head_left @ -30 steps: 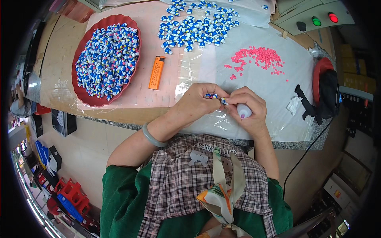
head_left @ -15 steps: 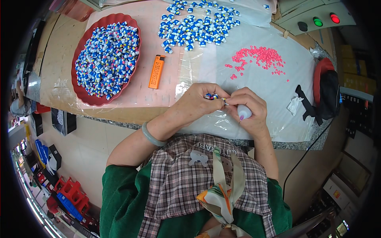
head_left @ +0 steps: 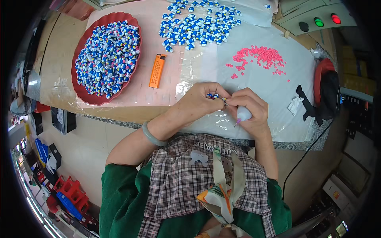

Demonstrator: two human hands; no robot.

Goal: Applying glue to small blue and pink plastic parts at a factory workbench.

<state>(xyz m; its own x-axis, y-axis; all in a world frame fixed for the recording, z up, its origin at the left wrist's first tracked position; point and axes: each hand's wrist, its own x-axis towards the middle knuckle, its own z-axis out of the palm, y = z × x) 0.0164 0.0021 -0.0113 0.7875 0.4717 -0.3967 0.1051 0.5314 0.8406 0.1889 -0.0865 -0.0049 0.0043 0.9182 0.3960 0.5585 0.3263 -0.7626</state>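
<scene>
My left hand (head_left: 201, 99) is closed around a few small blue-and-white figurines (head_left: 212, 96), with one pinched at its fingertips. Against those fingertips, the fingers of my right hand (head_left: 252, 109) are pinched together; any tiny piece between them is too small to make out. That same hand also holds a small white glue bottle (head_left: 244, 114) in its palm, its purple nozzle tip pointing down toward me. Pink heart-like pieces (head_left: 270, 56) lie scattered on the white sheet beyond my right hand. Many more blue-and-white figurines (head_left: 198, 29) are spread out at the far middle.
A red scalloped tray (head_left: 75, 85) heaped with figurines stands at the left. Beside it lies an orange lighter (head_left: 157, 71). At the right are a crumpled tissue (head_left: 294, 105), a black strap-like item (head_left: 307, 104) and a black-and-red pouch (head_left: 328, 93). A box with lit buttons (head_left: 318, 22) stands far right.
The glue bottle has tilted slightly in my right hand, its nozzle swinging a little to the left. Both hands stay together in nearly the same place.
</scene>
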